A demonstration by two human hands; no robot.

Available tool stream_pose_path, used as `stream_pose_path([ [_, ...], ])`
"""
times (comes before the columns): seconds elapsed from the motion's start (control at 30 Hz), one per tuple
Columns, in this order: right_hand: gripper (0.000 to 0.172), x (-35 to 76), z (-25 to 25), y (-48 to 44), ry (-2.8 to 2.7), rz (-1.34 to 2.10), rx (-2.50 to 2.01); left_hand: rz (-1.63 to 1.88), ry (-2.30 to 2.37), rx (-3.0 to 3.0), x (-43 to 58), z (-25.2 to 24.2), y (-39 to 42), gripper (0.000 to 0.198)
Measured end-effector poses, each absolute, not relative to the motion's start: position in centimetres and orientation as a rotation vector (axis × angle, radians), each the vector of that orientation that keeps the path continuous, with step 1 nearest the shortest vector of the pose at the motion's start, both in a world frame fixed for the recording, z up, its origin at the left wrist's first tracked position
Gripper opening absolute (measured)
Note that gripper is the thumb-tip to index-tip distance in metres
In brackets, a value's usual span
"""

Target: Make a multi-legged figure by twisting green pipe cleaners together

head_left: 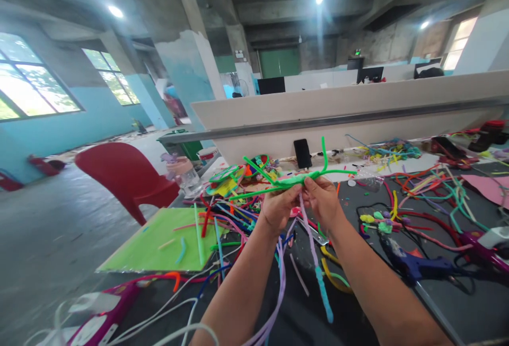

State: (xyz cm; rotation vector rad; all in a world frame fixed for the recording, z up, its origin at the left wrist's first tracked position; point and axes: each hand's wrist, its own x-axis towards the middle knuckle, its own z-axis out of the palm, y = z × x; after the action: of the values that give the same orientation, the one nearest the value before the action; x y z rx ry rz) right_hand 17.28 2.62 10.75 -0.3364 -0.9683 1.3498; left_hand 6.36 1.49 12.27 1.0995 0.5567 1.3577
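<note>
Both of my hands are raised over the table in the middle of the head view, close together. Between them they hold a bundle of bright green pipe cleaners, with loose ends sticking out left, right and upward. My left hand pinches the bundle from the left. On the right, the thumb and fingers of my right hand press on it. A lilac pipe cleaner hangs down between the hands, its lower end wrapped in light blue. My palms hide part of the join.
Heaps of coloured pipe cleaners cover the dark table. A blue glue gun lies at right, a purple power strip at lower left. Left are a green sheet and a red chair. A phone leans against the partition.
</note>
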Motion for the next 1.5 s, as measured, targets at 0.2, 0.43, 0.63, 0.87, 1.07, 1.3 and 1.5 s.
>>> stream_pose_path([
  [0.2,0.015,18.0,10.7,3.7,-0.936,1.159,-0.317,1.406,0.603,1.254,5.0,11.4,2.7,0.026],
  [0.43,0.012,18.1,10.3,3.6,-1.018,1.1,-0.429,1.543,0.518,1.144,5.7,10.5,3.4,0.019],
  [0.63,0.018,17.7,9.4,4.1,-1.034,1.142,-0.354,1.591,0.466,1.033,6.6,10.5,3.2,0.017],
  [0.87,0.014,17.9,9.0,4.6,-1.12,1.208,-0.376,1.615,0.526,1.037,6.7,9.8,3.7,0.018],
  [1.07,0.016,19.1,9.8,5.1,-0.938,1.223,-0.442,1.489,0.634,1.169,4.2,10.3,4.9,0.023],
  [1.3,0.019,20.4,10.9,5.0,-0.943,1.242,-0.474,1.567,0.553,1.268,1.2,12.3,4.4,0.035],
  [1.5,0.018,19.9,11.2,4.3,-0.977,1.264,-0.494,1.697,0.557,1.254,1.9,12.1,4.5,0.019],
])
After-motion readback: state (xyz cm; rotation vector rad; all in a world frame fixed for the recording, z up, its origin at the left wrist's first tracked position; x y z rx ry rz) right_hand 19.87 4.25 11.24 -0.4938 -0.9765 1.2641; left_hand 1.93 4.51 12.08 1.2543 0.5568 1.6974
